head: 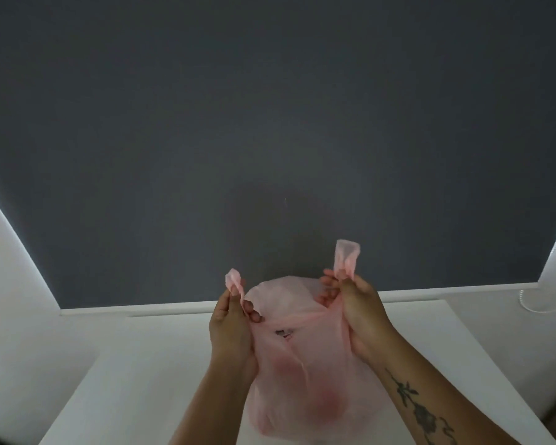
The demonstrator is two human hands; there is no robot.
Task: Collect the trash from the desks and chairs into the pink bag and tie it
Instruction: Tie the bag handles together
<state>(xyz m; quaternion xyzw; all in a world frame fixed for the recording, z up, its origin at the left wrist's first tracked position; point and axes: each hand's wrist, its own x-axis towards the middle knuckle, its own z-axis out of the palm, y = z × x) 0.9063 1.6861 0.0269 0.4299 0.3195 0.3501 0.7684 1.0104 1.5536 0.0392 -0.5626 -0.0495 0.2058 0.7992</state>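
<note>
Two handle loops of the pink bag (302, 380) are pinched, one per grip: the left hand (231, 329) curls thumb and fingers round the left loop (234, 281), and the right hand (361, 311) round the right loop (345, 260). Both loops stick up. The bulging bag hangs between them over the white desk's (135, 380) near half, facing a dark grey wall panel (270, 123).

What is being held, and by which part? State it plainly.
The pink bag, by its two handle loops at the top: the left hand pinches the left loop, and the right hand grips the right loop.
</note>
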